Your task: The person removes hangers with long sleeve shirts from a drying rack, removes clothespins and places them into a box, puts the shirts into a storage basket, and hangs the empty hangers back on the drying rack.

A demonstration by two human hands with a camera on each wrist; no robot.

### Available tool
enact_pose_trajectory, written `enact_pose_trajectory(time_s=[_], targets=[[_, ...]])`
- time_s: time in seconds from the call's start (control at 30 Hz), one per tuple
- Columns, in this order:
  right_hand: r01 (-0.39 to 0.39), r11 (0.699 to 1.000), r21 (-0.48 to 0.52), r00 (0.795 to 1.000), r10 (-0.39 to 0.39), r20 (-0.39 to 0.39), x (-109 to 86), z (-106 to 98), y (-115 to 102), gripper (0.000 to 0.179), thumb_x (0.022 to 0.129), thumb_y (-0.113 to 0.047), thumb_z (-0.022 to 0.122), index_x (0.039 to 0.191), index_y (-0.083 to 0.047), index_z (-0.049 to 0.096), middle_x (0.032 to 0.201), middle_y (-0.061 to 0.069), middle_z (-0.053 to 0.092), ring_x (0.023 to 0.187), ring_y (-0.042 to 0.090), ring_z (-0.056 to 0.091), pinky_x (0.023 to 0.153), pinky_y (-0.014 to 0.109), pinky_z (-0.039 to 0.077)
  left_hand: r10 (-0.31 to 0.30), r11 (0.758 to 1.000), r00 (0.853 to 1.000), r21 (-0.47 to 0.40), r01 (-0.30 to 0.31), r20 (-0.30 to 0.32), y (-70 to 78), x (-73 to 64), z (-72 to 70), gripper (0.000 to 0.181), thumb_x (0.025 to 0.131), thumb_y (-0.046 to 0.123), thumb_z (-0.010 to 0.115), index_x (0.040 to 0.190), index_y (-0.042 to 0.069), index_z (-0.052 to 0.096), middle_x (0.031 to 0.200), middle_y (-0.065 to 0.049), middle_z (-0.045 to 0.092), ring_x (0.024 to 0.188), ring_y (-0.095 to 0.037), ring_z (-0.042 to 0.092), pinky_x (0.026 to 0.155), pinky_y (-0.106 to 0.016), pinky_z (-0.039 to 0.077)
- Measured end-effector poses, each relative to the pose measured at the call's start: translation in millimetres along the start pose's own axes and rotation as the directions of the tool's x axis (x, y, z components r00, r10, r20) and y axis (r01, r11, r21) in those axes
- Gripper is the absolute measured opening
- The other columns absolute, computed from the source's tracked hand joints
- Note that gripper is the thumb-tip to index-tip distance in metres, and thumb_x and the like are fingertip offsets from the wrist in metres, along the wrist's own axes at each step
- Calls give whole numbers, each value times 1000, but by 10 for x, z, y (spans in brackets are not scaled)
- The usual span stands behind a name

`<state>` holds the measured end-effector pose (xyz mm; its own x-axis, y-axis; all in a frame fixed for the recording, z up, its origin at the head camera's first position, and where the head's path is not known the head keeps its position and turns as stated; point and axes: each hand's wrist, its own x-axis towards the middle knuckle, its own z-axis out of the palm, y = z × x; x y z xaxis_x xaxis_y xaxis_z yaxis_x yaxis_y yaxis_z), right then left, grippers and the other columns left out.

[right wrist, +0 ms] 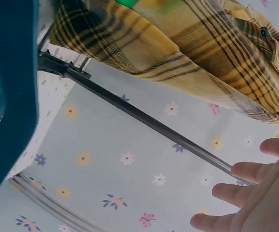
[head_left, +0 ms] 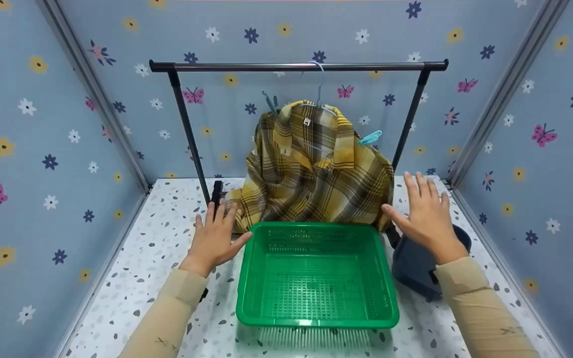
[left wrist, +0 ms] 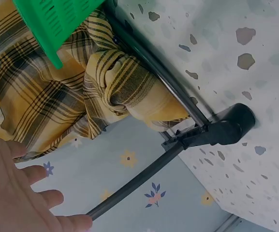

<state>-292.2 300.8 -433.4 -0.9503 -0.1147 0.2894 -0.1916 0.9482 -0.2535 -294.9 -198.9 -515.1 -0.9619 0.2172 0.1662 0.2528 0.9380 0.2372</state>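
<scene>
A yellow and brown plaid shirt (head_left: 311,174) hangs on a light blue wire hanger (head_left: 319,92) from the black rack's top bar (head_left: 286,67). Dark green clothespins (head_left: 269,103) grip one shoulder, and a turquoise clothespin (head_left: 370,138) sits at the other. My left hand (head_left: 213,242), fingers spread, is held beside the green basket's (head_left: 317,324) left rim, near the shirt's sleeve. On the other side my right hand (head_left: 425,215) spreads its fingers by the shirt's right edge, over a dark blue bin (head_left: 416,271). Both palms hold nothing, as the wrist views show.
The perforated green basket stands in front of the shirt on a speckled white tabletop (head_left: 132,298). Rack legs (head_left: 187,129) rise at both sides, with a black foot (left wrist: 233,125) at the left. Flowered blue walls (head_left: 540,174) enclose the back and sides.
</scene>
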Motion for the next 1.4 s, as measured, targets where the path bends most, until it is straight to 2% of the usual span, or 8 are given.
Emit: enact_pose_trajectory(time_s=[0.3,0.43,0.6,0.77,0.97,1.17,1.27,1.4], targets=[[43,998,35,998,-41,-48,124,-142,-98,99,105,-67,57,173,-5,22,174,32,27,157,57,28,125,78,19,-26,987,999,-160,33,45,30,-30,89,94,108,64,54,171,1,27,173,-32,30,159,-57,30,124,-70,34],[55,998,37,997,-53,-51,182,-202,-141,98,105,-66,58,172,-4,24,173,31,30,156,56,32,125,77,22,-59,969,994,-233,80,97,38,-45,134,95,108,63,55,172,1,23,175,-31,27,157,-55,35,119,-70,40],[71,996,49,996,-69,-55,260,-270,-174,95,105,-63,60,171,-3,26,172,31,33,155,55,35,122,77,28,-80,940,986,-319,123,147,53,-34,193,98,107,60,59,174,3,15,177,-31,19,154,-54,41,119,-70,40],[80,986,149,996,-75,-36,348,-334,-211,94,105,-62,62,170,-2,28,172,29,34,155,54,37,123,74,31,-114,881,970,-430,198,213,72,-39,237,104,105,62,61,174,2,11,179,-29,15,158,-53,34,124,-69,33],[43,961,274,998,-56,41,477,-425,-254,97,104,-65,61,172,-6,25,175,27,29,159,52,32,125,72,30,-118,818,963,-526,232,241,110,-26,297,98,108,47,66,173,-2,12,179,-29,16,163,-51,25,129,-68,26],[9,924,382,994,-51,99,600,-484,-277,94,105,-61,64,172,-9,25,171,27,37,156,49,40,120,73,37,-145,772,956,-575,271,256,142,19,381,97,105,35,72,171,-5,14,175,-34,23,159,-54,31,126,-68,31],[-18,898,439,992,-39,121,650,-502,-290,89,105,-59,64,171,-10,28,170,25,41,155,47,42,120,72,38,-173,729,953,-618,293,247,145,42,426,95,102,28,76,170,-7,18,172,-36,29,157,-54,35,125,-67,34],[-42,877,479,989,-33,147,710,-526,-309,85,106,-57,64,169,-10,32,167,24,43,154,47,44,120,70,39,-205,673,947,-666,321,249,148,55,471,92,99,20,78,168,-8,24,157,-38,47,138,-52,57,111,-62,51]])
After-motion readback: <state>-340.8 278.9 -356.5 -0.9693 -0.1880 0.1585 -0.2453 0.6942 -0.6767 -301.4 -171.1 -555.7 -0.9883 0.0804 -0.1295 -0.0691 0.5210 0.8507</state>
